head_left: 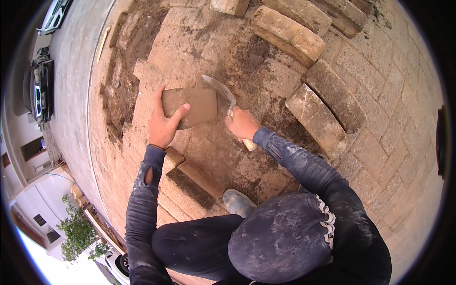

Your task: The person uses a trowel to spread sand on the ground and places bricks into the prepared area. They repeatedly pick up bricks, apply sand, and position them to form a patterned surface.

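My left hand [164, 124] grips a flat brown paving brick [198, 107] by its left side, thumb resting on the top face. My right hand [242, 123] is closed round the wooden handle of a trowel [216, 86], whose metal blade curves up and leftward beside the brick's right edge. Beneath both lies a bed of pavers with patches of loose dark soil [251, 54]. At my lower left a few loose bricks [190, 187] rest by my grey boot [236, 204].
Several loose bricks [287, 35] lie across the upper right, with two more [317, 124] right of my hands. A broken, dug edge [126, 66] runs along the left, beside a pale concrete strip [76, 80]. Parked cars [40, 90], a building [33, 166] and a plant [71, 228] line the far left.
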Demonstrator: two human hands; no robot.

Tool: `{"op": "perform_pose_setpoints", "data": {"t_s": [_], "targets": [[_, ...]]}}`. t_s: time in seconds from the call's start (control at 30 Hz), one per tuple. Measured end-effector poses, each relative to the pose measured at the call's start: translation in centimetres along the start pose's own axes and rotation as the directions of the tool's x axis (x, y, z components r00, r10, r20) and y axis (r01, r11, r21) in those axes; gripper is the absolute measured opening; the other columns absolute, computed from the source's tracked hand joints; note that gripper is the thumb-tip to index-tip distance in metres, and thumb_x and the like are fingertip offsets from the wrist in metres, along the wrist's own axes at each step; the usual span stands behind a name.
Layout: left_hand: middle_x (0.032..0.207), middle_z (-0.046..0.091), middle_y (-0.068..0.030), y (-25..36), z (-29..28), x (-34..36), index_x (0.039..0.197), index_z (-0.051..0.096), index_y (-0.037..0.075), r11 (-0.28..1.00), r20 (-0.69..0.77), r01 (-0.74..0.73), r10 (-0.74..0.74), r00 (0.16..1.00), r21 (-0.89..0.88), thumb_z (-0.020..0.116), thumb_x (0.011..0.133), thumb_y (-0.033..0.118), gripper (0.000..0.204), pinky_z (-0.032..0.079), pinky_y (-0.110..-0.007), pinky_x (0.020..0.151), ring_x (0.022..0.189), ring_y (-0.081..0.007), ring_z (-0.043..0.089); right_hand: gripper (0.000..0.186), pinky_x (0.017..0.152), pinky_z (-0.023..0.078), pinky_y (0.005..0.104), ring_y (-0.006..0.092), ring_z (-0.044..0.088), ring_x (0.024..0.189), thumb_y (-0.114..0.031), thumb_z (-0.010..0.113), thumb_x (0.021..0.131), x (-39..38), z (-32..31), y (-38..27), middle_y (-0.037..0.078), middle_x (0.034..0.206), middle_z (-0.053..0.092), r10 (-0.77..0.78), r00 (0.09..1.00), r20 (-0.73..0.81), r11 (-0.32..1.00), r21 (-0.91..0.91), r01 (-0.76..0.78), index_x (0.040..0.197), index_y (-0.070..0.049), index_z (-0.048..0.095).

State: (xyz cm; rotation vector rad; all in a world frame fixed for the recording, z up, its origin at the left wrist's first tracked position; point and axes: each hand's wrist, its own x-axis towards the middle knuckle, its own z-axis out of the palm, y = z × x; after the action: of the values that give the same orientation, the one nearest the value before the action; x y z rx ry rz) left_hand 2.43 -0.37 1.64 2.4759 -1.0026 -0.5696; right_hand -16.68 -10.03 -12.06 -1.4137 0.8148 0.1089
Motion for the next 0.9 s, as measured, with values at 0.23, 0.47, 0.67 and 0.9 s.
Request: {"op": "perform_pose_setpoints", "data": {"t_s": [0.23, 0.47, 0.67, 0.9], "targets": [[0.127, 0.057, -0.0316, -2.4, 0.7, 1.9, 0.143, 0.036, -0.002, 0.992, -0.234, 0.069, -0.092, 0.968, -0.104, 0.056, 0.097, 0.058, 0.079, 0.045, -0.04, 0.1, 0.113, -0.0355, 0.062, 0.045, 0.066, 0.051, 0.0537, 0.0478, 0.066, 0.069, -0.028, 0.058, 0.096, -3.9, 2.8, -2.2, 0.032, 0.072, 0.062, -0.385, 0.923, 0.003, 0.909, -0.172, 0.38, 0.114, 0.012, 0.048], [0.126, 0.055, -0.0407, -2.9, 2.1, 1.3, 0.143, 0.031, -0.009, 0.996, -0.309, 0.071, -0.051, 0.95, 0.056, 0.035, 0.103, 0.065, 0.084, 0.043, -0.046, 0.102, 0.119, -0.049, 0.058, 0.041, 0.071, 0.053, 0.0544, 0.0493, 0.066, 0.073, -0.025, 0.055, 0.096, -1.5, -0.1, -2.7, 0.033, 0.074, 0.063, -0.256, 0.967, 0.016, 0.946, -0.204, 0.253, 0.112, 0.013, 0.05], [0.128, 0.054, -0.04, -2.3, 2.6, 2.2, 0.142, 0.033, -0.007, 0.999, -0.303, 0.025, -0.014, 0.953, 0.032, 0.031, 0.105, 0.06, 0.076, 0.043, -0.047, 0.101, 0.119, -0.0496, 0.057, 0.041, 0.068, 0.051, 0.0555, 0.0485, 0.066, 0.071, -0.026, 0.054, 0.097, -2.8, -1.7, -3.9, 0.031, 0.072, 0.064, -0.205, 0.978, 0.025, 0.971, -0.119, 0.207, 0.108, 0.013, 0.05], [0.124, 0.057, -0.0268, -3.0, 1.3, 2.7, 0.144, 0.034, -0.002, 0.972, -0.132, 0.144, -0.17, 0.976, -0.184, 0.03, 0.107, 0.056, 0.069, 0.052, -0.042, 0.087, 0.102, -0.0345, 0.065, 0.038, 0.054, 0.055, 0.0443, 0.0324, 0.067, 0.052, -0.026, 0.056, 0.097, -2.8, -1.5, -3.4, 0.023, 0.07, 0.066, -0.391, 0.92, 0.008, 0.895, -0.229, 0.382, 0.104, 0.011, 0.053]]}}
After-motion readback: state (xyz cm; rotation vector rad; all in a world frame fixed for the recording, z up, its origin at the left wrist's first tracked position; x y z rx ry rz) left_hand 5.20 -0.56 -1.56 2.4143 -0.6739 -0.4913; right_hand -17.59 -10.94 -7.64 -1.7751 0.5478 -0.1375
